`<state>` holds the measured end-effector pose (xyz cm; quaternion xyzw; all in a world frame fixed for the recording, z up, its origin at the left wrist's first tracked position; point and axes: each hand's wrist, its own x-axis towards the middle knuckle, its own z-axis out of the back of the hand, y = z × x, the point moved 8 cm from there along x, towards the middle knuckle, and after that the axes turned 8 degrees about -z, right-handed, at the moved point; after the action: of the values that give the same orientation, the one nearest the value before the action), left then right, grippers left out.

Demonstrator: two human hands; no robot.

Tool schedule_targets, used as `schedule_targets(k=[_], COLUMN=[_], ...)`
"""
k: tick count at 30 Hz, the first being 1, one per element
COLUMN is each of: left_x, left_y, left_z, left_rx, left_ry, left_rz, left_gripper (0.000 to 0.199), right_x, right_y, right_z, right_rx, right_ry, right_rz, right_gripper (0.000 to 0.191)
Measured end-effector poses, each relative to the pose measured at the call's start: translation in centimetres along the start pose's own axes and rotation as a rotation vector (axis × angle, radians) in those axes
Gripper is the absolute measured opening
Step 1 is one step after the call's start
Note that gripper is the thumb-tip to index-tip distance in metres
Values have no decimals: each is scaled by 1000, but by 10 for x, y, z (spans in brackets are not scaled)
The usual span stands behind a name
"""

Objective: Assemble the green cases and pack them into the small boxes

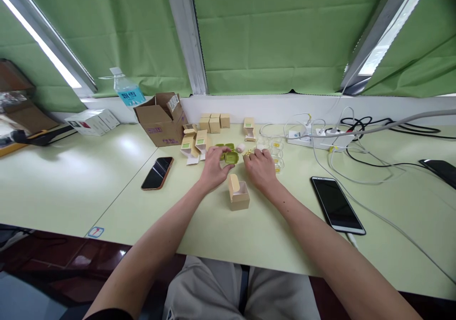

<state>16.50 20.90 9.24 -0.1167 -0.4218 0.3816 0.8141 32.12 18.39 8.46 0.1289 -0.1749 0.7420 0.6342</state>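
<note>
My left hand [213,167] curves its thumb and fingers around a small green square case [231,157]. Other green cases [230,146] lie just behind it. My right hand [262,169] is closed with its knuckles up, low over the table. Small yellow pieces [248,152] show at its fingertips; what the fingers pinch is hidden. Between the hands and a little behind them lies a small pinkish round item [241,147]. An open kraft paper box [239,195] stands in front of my hands with its flap raised. Clear round plastic cups [277,153] sit beside my right hand.
Small kraft boxes [214,122] and a large brown carton [162,123] stand at the back. A phone [157,173] lies on the left, a charging phone [337,205] on the right. A power strip [320,138] with tangled cables runs along the back right.
</note>
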Motion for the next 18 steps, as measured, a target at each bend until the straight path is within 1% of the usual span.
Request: schedule_targets(k=[2,4,5,8,9,11,14,16,18], left_x=[1,4,6,12,14,18,24,29,32], left_y=[3,8,11,12,9,0,-20,-33,-39], left_z=[4,4,2,-7,-10,-10,-7,-8,-10], left_rx=[-106,-263,-378,-771,-870,-987,-1078,-1116,-1137], left_ry=[-76,-123,-133,-120,-111,-100,-64,-25,2], left_rz=[19,42,58,107,117,118,86,59,52], left_gripper=[45,47,50,62,65,68,66,67,70], right_x=[-5,-15,-21,-37,-41,-46,-48,-48,-48], right_y=[-8,-22,-28,-40,-42,-47,-51,-54,-58], right_z=[11,24,30,41,43,45,48,52,55], right_rx=[124,371,523,928,1033,1211,1403,1445,1458], right_ry=[-70,-183,-240,-350,-368,-385,-409,-446,-476], right_rz=[-54,-153,-192,-221,-227,-257,-265,-252,-266], right_gripper=[34,32,30,19,16,10,10,11,10])
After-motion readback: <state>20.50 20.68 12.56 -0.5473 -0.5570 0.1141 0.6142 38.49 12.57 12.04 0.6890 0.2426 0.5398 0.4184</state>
